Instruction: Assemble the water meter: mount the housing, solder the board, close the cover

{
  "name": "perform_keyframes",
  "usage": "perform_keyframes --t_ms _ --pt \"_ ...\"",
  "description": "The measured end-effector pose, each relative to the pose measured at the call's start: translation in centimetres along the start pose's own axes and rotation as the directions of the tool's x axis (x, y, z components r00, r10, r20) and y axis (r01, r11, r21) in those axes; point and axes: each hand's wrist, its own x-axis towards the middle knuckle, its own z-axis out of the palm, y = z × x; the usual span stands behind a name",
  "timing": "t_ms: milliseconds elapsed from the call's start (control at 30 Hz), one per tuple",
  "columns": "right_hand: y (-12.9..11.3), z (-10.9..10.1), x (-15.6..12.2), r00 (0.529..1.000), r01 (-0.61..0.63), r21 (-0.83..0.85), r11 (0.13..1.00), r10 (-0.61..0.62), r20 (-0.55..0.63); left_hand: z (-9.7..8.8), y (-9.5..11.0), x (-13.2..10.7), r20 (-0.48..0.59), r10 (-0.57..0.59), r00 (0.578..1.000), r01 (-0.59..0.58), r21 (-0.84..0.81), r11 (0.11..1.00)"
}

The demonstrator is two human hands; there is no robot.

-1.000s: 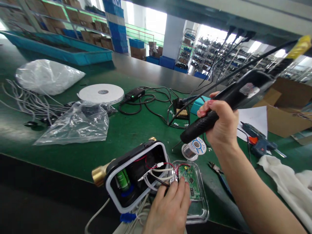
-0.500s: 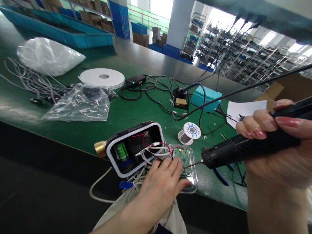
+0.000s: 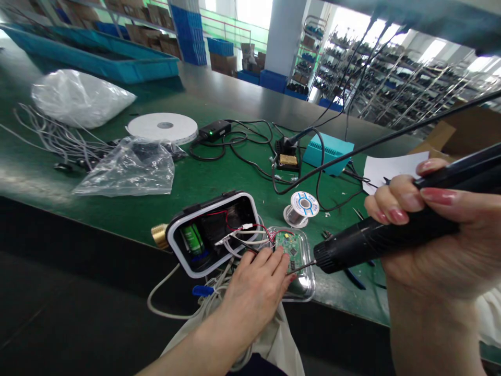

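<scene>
**Iron tip lowered to the board, both hands on the work**

Change from the earlier frames: the black soldering iron (image 3: 376, 243) no longer sits raised above the bench. It has come down, and its thin metal tip (image 3: 303, 268) now meets the lower right edge of the green circuit board (image 3: 287, 250). The iron's long axis runs from the right hand down and left, tip toward the board.

The right hand (image 3: 426, 235) is closed around the iron's handle. The left hand (image 3: 254, 292) is open, fingers extended and resting on the board, which lies in a clear plastic case (image 3: 301, 287). Red and white wires lead from the board into a black housing with a white rim (image 3: 211, 235), just left of the left hand. A brass fitting (image 3: 159, 236) juts from the housing's far end.

Ahead of the left hand, on the green bench (image 3: 219, 180), lie a solder spool (image 3: 301, 208), a turquoise soldering station (image 3: 327, 154) and a clear plastic bag (image 3: 129, 169). Beyond the bench, blue crates (image 3: 272, 81) and metal shelving (image 3: 391, 73) fill the factory room.
</scene>
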Motion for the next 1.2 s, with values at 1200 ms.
perform_keyframes --t_ms 1200 --pt "0.04 -0.72 0.12 0.988 -0.132 -0.037 0.991 0.134 0.079 0.34 -0.06 -0.17 -0.062 -0.011 0.998 0.009 -0.03 1.0"
